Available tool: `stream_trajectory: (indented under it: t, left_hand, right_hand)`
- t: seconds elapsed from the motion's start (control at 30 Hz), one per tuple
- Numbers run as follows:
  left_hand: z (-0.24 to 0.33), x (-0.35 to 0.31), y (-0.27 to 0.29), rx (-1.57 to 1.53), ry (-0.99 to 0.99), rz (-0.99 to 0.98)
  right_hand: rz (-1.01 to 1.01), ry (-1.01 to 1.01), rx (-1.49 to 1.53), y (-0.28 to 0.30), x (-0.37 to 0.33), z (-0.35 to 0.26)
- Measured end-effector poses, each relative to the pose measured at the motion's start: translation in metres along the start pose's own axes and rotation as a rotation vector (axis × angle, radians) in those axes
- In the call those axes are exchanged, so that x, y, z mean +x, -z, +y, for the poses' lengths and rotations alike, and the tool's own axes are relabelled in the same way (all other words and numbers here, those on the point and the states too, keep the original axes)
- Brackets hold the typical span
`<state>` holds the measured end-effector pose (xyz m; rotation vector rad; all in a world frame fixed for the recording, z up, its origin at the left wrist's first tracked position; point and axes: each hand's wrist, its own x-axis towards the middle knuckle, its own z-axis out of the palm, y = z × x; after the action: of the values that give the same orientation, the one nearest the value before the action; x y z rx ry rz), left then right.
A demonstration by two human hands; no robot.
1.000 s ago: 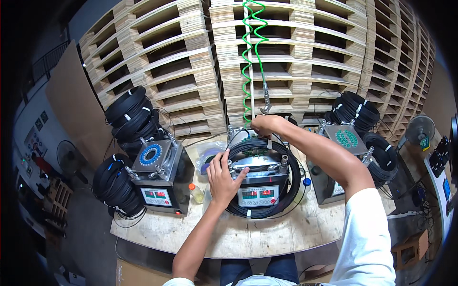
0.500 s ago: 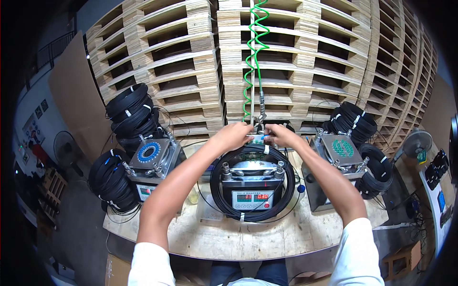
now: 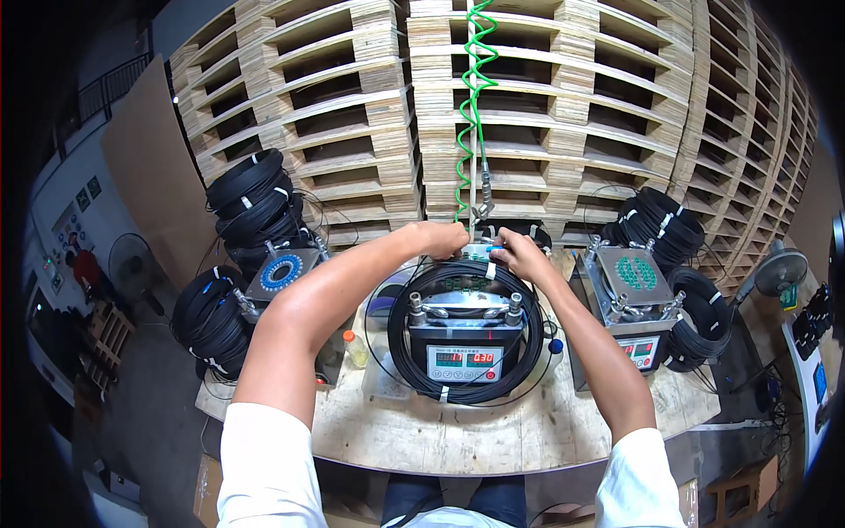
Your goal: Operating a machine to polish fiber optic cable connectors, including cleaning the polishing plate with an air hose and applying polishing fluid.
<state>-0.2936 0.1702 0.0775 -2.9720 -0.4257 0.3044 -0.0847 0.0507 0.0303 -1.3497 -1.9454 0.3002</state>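
Note:
Both my hands reach over the test box [image 3: 465,337] with a lit red digital display, to the metal fixture at its back. My left hand [image 3: 440,238] is closed at the fixture's left side; its fingertips are pressed together, and what they hold is too small to make out. Opposite it, my right hand [image 3: 523,255] pinches a small blue cable connector [image 3: 495,249] between thumb and fingers. A coil of black cable [image 3: 400,343], bound with white ties, hangs around the box. Part of the fixture is hidden behind the coil and my fingers.
Similar boxes with round-patterned top plates stand left [image 3: 282,274] and right [image 3: 635,271]. Black cable coils [image 3: 251,198] are stacked beside them. An orange-capped bottle [image 3: 356,348] and a blue-capped bottle [image 3: 554,349] flank the middle box. A green spiral air hose [image 3: 476,79] hangs before stacked pallets [image 3: 370,106].
My left forearm has swung left and its elbow is higher, uncovering the orange-capped bottle. My left wrist is more bent. My right hand stays at the blue connector. The view has shifted slightly.

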Motion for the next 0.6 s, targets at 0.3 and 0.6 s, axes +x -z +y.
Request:
stream_trajectory:
  t: [0.3, 0.6]
  left_hand:
    - [0.007, -0.008, 0.041, -0.102, 0.056, -0.040]
    - [0.044, -0.084, 0.033, -0.908, 0.306, 0.749]
  right_hand:
    - [0.031, 0.064, -0.119, -0.019, 0.013, -0.009]
    - [0.309, -0.383, 0.650, 0.038, -0.033, 0.010]
